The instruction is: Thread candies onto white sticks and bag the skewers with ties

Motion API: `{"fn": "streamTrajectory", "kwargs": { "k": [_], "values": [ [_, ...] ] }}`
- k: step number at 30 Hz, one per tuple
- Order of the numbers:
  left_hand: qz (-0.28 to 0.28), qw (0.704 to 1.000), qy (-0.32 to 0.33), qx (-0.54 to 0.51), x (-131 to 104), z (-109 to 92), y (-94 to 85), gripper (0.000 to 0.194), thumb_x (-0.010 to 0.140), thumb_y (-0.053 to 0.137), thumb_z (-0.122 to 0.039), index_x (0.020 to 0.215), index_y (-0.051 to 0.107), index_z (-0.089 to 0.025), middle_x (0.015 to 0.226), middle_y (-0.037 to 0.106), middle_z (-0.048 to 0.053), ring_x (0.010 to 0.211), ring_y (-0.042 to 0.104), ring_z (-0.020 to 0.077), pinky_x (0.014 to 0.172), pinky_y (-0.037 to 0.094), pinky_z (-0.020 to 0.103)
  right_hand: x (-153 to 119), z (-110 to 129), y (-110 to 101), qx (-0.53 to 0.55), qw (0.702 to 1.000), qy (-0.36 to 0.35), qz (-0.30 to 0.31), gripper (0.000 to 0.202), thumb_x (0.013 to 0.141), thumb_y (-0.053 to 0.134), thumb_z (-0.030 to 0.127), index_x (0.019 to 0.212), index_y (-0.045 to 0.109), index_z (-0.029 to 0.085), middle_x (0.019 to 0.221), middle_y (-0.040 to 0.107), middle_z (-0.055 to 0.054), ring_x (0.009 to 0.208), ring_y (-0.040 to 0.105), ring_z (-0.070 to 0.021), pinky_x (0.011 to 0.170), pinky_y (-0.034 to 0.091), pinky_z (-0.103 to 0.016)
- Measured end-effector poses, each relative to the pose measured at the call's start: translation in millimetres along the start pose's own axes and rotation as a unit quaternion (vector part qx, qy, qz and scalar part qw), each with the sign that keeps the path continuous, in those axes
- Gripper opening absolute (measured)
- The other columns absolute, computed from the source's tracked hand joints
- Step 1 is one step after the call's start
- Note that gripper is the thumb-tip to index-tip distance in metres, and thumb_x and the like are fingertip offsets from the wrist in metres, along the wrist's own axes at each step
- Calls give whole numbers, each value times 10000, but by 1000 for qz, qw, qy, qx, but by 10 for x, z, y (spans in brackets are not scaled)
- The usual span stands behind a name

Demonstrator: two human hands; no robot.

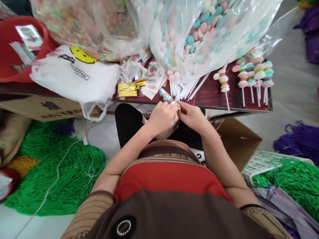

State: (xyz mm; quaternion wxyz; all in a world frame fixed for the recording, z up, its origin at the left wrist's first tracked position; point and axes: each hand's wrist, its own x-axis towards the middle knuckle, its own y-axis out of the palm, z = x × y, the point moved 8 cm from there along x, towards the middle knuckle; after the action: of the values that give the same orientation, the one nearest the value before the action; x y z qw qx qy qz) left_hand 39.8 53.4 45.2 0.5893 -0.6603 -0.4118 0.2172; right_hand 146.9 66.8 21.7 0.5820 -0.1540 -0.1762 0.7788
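Note:
Both my hands meet at the front edge of the dark red table (209,94), fingers bent around a slim wrapped candy stick (165,95). My left hand (164,115) is closed over its lower part, and the upper end sticks out up and to the left. My right hand (190,114) pinches at the lower end, where a small colourful bit shows between the fingertips. Just beyond lie white sticks (183,89), gold twist ties (131,88) and small printed packets (152,78). Candy skewers (259,74) on white sticks lie at the right, one (223,81) apart from the others.
Large clear bags of pastel candies (204,30) and orange-green candies (94,26) fill the table's back. A white smiley bag (74,74) and red basin (10,49) stand left. Below are an open carton (236,139), green cords (64,176) and a white crate (261,162).

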Motion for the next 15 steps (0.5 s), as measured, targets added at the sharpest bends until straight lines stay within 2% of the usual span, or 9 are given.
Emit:
{"fn": "streamTrajectory", "kwargs": {
  "k": [3, 6, 8, 10, 12, 14, 15],
  "values": [
    [-16, 1000, 5, -4, 6, -43, -8, 265, 982, 454, -179, 945, 713, -136, 857, 732, 130, 859, 652, 252, 796, 417, 381, -9, -27, 32, 28, 999, -5, -26, 353, 878, 585, 228, 1164, 791, 198, 911, 791, -30, 901, 718, -212, 882, 582, -360],
    [-21, 999, 6, -41, -4, -66, -4, 272, 993, 451, -198, 927, 710, -149, 867, 730, 127, 852, 648, 242, 800, 422, 380, -30, -131, 47, 106, 993, 14, -45, 320, 914, 626, 386, 1125, 807, 227, 906, 789, -29, 857, 720, -211, 832, 605, -376],
    [-26, 994, -12, -104, -22, -33, -16, 265, 997, 474, -240, 880, 701, -171, 853, 721, 111, 831, 642, 231, 808, 430, 379, -54, -204, 24, 152, 985, 27, -72, 363, 905, 661, 515, 1084, 815, 239, 863, 779, -28, 780, 706, -201, 763, 610, -367],
    [-55, 973, -72, -212, -52, 100, -73, 300, 1009, 507, -341, 800, 668, -198, 781, 680, 71, 782, 622, 204, 802, 445, 361, -88, -249, -5, 188, 976, 36, -101, 416, 887, 676, 600, 1066, 812, 250, 830, 769, -22, 694, 682, -184, 694, 602, -353],
    [-131, 917, -168, -338, -114, 352, -173, 339, 995, 558, -481, 800, 645, -217, 761, 637, 37, 774, 607, 177, 786, 462, 327, -128, -259, -17, 214, 969, 43, -118, 447, 884, 672, 641, 1081, 802, 261, 811, 764, -19, 637, 666, -176, 651, 592, -349],
    [-218, 830, -255, -445, -194, 622, -250, 342, 926, 647, -585, 940, 662, -243, 865, 652, 31, 828, 612, 164, 765, 479, 294, -163, -233, -5, 230, 964, 47, -121, 459, 879, 673, 660, 1087, 793, 269, 787, 761, -19, 606, 660, -175, 630, 587, -348],
    [-241, 789, -278, -493, -206, 714, -257, 376, 877, 705, -605, 1040, 663, -269, 956, 670, 35, 850, 616, 162, 741, 488, 283, -175, -213, 10, 237, 963, 47, -117, 458, 878, 674, 662, 1082, 791, 268, 778, 760, -20, 597, 658, -174, 625, 586, -347]
  ]
}}
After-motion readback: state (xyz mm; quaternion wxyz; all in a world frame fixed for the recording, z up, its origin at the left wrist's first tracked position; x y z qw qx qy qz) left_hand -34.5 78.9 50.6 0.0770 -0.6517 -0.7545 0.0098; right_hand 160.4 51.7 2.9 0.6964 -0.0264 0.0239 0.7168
